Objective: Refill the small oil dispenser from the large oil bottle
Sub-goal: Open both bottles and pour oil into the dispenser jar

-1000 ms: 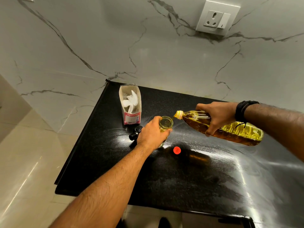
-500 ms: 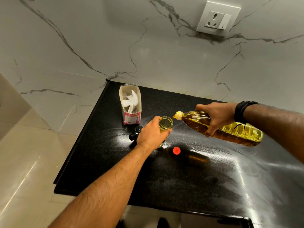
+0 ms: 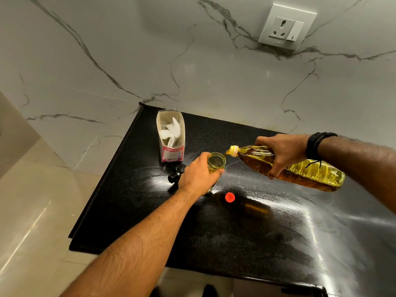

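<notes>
Head view: large oil bottle (image 3: 300, 168), gripped by right hand (image 3: 282, 153), is tilted neck-left over small oil dispenser (image 3: 216, 162), gripped by left hand (image 3: 198, 174).

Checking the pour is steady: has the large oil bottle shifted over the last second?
No. The large oil bottle keeps its tilt, neck at the dispenser mouth, same spot relative to the red cap.
</notes>
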